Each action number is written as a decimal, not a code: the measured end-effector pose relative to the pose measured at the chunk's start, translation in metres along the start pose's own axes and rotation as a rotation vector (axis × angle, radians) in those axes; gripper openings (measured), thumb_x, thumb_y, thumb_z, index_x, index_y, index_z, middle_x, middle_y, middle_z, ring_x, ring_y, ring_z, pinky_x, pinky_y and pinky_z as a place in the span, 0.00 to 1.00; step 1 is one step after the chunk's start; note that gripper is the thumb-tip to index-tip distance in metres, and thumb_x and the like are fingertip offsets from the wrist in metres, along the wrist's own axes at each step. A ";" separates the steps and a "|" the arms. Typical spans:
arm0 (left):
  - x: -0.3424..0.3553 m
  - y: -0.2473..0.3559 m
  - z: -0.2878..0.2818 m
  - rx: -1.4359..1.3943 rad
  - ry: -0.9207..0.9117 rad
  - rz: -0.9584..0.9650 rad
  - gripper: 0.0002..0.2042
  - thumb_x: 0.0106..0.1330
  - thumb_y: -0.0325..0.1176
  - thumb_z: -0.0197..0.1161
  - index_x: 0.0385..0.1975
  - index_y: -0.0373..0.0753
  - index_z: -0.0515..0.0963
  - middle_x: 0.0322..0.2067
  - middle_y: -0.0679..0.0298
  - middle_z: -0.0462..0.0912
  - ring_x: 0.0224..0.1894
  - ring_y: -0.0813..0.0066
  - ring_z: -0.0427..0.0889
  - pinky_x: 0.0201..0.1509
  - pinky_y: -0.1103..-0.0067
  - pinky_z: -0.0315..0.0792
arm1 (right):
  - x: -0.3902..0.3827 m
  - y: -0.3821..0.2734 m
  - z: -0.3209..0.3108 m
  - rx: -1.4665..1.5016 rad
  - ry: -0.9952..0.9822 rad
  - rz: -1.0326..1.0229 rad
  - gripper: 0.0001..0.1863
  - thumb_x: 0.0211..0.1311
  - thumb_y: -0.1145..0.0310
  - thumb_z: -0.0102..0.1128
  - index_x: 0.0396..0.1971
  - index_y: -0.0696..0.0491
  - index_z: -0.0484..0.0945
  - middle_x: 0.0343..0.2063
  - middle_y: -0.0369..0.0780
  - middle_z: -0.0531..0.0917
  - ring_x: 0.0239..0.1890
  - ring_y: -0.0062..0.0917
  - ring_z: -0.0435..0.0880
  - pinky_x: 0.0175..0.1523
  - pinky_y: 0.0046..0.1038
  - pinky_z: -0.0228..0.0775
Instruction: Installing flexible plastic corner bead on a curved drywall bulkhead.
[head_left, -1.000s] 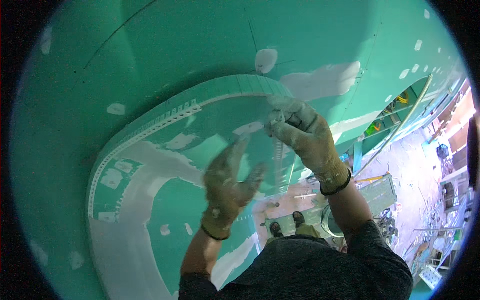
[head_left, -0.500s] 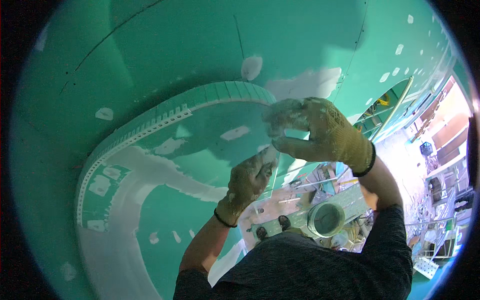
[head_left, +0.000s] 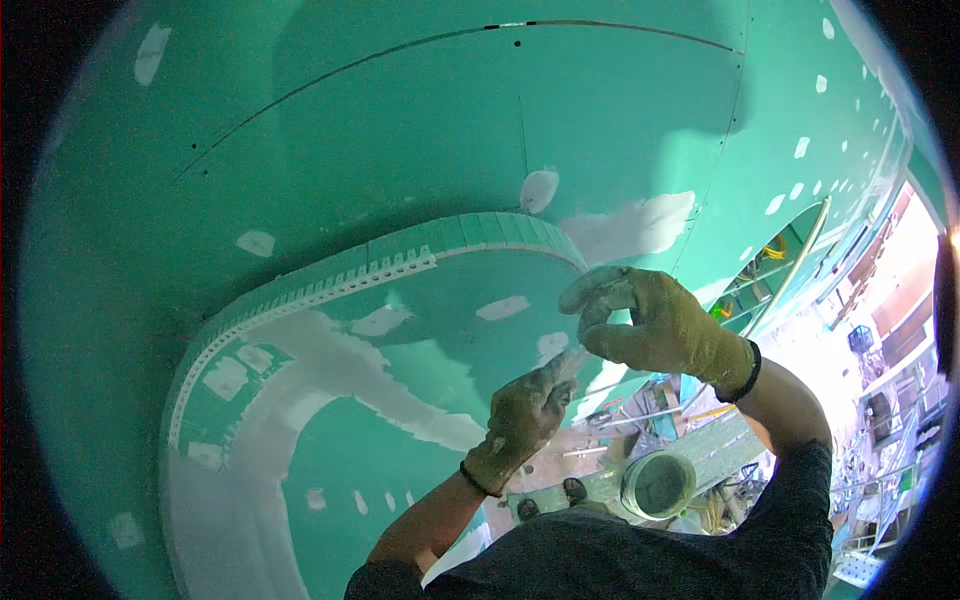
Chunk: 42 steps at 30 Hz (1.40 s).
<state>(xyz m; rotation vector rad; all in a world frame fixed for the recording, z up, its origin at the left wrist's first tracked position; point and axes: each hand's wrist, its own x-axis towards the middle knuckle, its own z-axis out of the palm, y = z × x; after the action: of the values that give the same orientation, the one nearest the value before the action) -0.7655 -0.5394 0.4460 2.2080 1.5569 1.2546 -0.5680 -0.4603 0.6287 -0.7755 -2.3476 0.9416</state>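
Note:
Both my hands wear tan work gloves smeared with white compound. My left hand (head_left: 522, 420) is closed, its fingertips raised toward the other hand; whatever it grips is too small or hidden to name. Just above and to the right, my right hand (head_left: 665, 330) is curled in a pinch, thumb and fingers forming a ring close to the left fingertips. What lies in the pinch cannot be made out. Behind them curves a green plasterboard recess (head_left: 350, 450) with white-filled patches. A white perforated corner bead (head_left: 330, 297) follows part of its curved edge and stops at the top.
Below stands a bucket (head_left: 660, 485) of grey-white compound on a narrow plank (head_left: 720, 445), beside my feet. Cluttered tools and materials (head_left: 640, 410) lie farther down. An opening with yellow cables (head_left: 775, 248) is in the wall at right.
The view has shifted, so the wall and both hands sit lower and more to the right. My right fingers have curled in tighter and come closer to my left fingertips.

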 end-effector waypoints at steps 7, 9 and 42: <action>-0.003 0.001 0.007 -0.069 -0.044 0.016 0.23 0.72 0.38 0.65 0.64 0.36 0.76 0.45 0.45 0.87 0.43 0.46 0.88 0.46 0.62 0.83 | -0.001 0.020 0.008 0.166 0.019 0.207 0.07 0.53 0.75 0.69 0.33 0.55 0.85 0.43 0.41 0.88 0.45 0.25 0.87 0.50 0.28 0.80; -0.005 0.003 0.008 -0.134 -0.115 -0.026 0.24 0.72 0.40 0.65 0.64 0.37 0.75 0.46 0.46 0.88 0.43 0.48 0.89 0.46 0.62 0.82 | -0.004 0.044 0.003 -0.509 0.104 -0.520 0.07 0.55 0.74 0.68 0.35 0.58 0.85 0.42 0.40 0.87 0.45 0.24 0.86 0.51 0.27 0.80; 0.043 0.055 -0.016 -0.656 -0.036 -0.289 0.20 0.77 0.42 0.57 0.59 0.35 0.80 0.39 0.60 0.88 0.38 0.72 0.85 0.47 0.74 0.80 | -0.005 0.010 -0.019 0.044 0.299 -0.108 0.27 0.75 0.52 0.61 0.58 0.61 0.79 0.53 0.45 0.86 0.54 0.29 0.85 0.61 0.32 0.77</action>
<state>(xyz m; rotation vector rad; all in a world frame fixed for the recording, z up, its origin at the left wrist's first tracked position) -0.7341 -0.5325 0.5103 1.5291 1.1642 1.3672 -0.5492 -0.4484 0.6323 -0.7105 -2.0796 0.7704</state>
